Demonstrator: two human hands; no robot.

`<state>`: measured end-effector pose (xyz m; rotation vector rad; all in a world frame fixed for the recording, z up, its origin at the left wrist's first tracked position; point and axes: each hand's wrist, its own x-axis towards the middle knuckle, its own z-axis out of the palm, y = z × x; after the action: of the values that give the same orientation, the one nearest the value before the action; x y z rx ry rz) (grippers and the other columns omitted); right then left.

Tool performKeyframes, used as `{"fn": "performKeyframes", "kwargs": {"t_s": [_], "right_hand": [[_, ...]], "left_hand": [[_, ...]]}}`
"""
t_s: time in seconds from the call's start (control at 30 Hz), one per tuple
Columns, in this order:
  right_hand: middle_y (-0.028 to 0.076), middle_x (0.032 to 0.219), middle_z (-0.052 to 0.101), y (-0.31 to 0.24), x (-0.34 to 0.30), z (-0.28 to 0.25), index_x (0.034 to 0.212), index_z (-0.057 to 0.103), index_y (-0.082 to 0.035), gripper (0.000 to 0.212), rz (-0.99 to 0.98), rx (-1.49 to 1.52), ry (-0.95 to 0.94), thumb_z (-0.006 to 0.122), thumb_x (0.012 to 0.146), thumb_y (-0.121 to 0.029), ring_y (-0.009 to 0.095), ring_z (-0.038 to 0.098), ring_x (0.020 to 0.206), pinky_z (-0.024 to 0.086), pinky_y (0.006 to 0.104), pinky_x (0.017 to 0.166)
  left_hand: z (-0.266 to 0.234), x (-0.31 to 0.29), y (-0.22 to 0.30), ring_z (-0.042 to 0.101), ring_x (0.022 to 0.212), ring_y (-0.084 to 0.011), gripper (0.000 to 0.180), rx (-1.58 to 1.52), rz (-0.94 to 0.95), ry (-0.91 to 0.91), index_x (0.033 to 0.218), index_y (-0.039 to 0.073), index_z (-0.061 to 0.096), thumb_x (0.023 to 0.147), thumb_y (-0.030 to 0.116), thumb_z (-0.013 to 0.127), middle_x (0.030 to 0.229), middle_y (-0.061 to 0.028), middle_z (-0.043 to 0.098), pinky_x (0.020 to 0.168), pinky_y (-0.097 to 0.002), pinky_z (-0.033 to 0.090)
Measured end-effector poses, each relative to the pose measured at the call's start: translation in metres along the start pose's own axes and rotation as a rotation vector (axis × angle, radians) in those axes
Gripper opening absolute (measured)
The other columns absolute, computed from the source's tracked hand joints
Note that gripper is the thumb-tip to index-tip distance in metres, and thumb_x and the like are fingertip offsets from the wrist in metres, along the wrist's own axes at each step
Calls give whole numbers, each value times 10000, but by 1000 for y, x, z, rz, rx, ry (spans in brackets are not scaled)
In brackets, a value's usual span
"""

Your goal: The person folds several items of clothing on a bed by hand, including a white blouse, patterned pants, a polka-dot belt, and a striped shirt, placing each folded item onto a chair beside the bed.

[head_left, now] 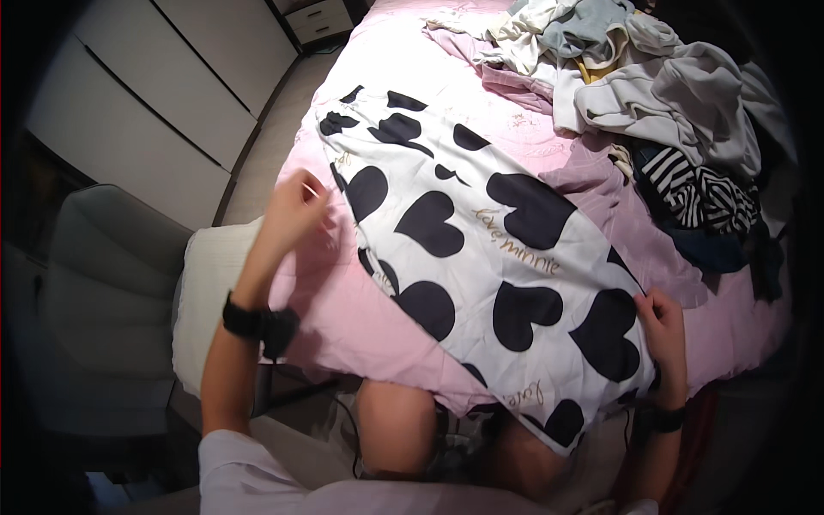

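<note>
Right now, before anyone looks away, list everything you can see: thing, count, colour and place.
Heart-print cloth: 1, white with black hearts, across the bed
Bedspread: 1, pink, under the cloth
Clothes pile: 1, mixed colours, upper right; garments uncountable
Striped garment: 1, black and white, pile's lower part
Drawer unit: 1, white, top
Wardrobe: 1, white, upper left
Chair: 1, grey, left
Wrist straps: 2, black, one per wrist
Shirt: 1, white, bottom
Knees: 2, bare, lower middle
Left hand: 1, bare, beside cloth's left edge
Right hand: 1, bare, gripping cloth's right edge
</note>
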<state>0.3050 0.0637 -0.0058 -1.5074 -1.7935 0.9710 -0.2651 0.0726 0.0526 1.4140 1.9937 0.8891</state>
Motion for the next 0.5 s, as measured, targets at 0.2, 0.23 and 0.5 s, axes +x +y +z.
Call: {"fn": "performKeyframes", "kwargs": {"t_s": [0.2,0.23,0.5], "right_hand": [[-48,641,381,8,7,6,663,432,-21,403,-76,81,26,645,976,-157,55,330,642,290,260,565],[-56,638,386,11,8,7,655,441,-25,406,-91,93,26,650,975,-162,53,330,637,288,259,561],[-48,619,413,26,4,9,672,487,1,405,-85,34,44,682,957,-209,57,356,623,301,268,540]], "left_hand": [[46,-77,-3,609,938,-204,379,176,441,129,1148,33,583,817,108,752,1102,-133,529,729,-285,534],[52,-77,0,579,1009,-266,424,148,551,197,1141,39,590,750,78,749,1087,-151,525,773,-345,522],[79,-77,10,522,913,-329,277,594,702,333,936,53,576,680,-1,666,967,-137,524,801,-421,419]]}}
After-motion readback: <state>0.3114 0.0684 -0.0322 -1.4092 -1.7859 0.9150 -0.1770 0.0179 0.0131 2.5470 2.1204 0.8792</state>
